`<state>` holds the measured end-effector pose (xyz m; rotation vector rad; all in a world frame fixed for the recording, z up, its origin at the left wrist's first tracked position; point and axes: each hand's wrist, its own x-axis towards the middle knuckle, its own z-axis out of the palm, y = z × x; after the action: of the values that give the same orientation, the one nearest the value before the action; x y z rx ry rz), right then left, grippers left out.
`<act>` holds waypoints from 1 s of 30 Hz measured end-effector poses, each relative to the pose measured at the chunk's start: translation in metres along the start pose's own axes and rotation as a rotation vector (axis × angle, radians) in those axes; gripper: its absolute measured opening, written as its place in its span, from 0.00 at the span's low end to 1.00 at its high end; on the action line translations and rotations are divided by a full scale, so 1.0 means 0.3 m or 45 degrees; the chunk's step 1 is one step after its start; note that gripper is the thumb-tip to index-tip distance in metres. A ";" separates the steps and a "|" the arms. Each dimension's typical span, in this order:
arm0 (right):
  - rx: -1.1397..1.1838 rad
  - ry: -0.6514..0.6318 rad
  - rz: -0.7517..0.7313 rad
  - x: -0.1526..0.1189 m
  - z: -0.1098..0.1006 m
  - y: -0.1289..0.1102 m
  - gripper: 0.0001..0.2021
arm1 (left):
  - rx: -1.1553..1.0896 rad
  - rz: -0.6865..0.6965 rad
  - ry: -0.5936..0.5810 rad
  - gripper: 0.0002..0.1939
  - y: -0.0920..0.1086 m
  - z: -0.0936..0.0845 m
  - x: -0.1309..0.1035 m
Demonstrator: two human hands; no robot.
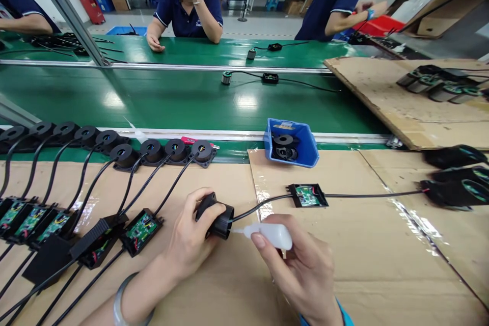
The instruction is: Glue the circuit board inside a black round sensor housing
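Observation:
My left hand (189,237) grips a black round sensor housing (220,221) above the cardboard-covered bench. From the housing a black cable runs right to an open black box with a green circuit board (307,195). My right hand (301,265) squeezes a small white dropper bottle (269,234), its thin nozzle touching the housing's side. A bracelet sits on my left wrist.
A row of several finished black housings (153,152) with cables and circuit boxes (141,230) lies at left. A blue bin (291,141) of black rings stands at the bench edge. Behind runs a green conveyor belt (171,97) carrying two units. Other people sit beyond it.

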<state>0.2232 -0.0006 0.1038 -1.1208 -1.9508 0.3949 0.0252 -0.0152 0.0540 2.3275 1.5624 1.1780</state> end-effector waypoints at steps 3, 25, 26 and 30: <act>-0.016 -0.014 -0.012 0.001 -0.002 -0.001 0.06 | 0.003 0.003 -0.003 0.23 -0.002 0.000 -0.003; -0.033 -0.056 -0.016 0.001 -0.007 -0.009 0.03 | 0.060 0.038 -0.009 0.22 -0.001 -0.003 0.005; -0.036 -0.056 -0.022 0.000 -0.007 -0.008 0.03 | 0.058 0.039 -0.011 0.22 -0.001 -0.002 0.004; -0.030 -0.050 -0.025 -0.002 -0.006 -0.005 0.04 | 0.046 0.045 0.002 0.22 -0.003 0.000 0.003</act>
<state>0.2239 -0.0020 0.1055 -1.1154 -2.0040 0.3872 0.0246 -0.0141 0.0541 2.3874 1.5623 1.1693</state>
